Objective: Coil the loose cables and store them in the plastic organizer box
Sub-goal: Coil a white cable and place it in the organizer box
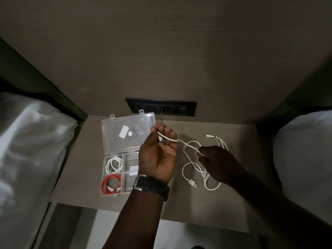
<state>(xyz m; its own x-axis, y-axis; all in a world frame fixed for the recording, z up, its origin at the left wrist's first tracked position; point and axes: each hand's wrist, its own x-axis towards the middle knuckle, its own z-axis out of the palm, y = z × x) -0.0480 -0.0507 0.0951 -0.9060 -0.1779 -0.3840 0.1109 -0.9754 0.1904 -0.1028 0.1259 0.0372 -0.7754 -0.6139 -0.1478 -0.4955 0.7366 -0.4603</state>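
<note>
Left hand [159, 155], watch on the wrist, raised over the box's right side, fingers curled and pinching one end of a loose white cable [190, 146]. Right hand [218, 162] further along the same cable, fingers closed on it just off the tabletop [233, 203]. Looks like the very start of coiling this one: no loops gathered on the left hand so far. Rest of it sprawled in loose bends between the hands and past the right one, a plug [192, 182] lying near the front. Probably two white cables tangled out there, hard to say.

Next up, probably: wrap cable round the left fingers, feeding slack with the right, then drop the coil into a free slot.

Count: one clear organizer box [112, 177], lid [128, 132] flipped open; two coils stored already, one white coil [113, 165] and one red coil [111, 184], separate compartments. Wall socket [161, 107] behind.
</note>
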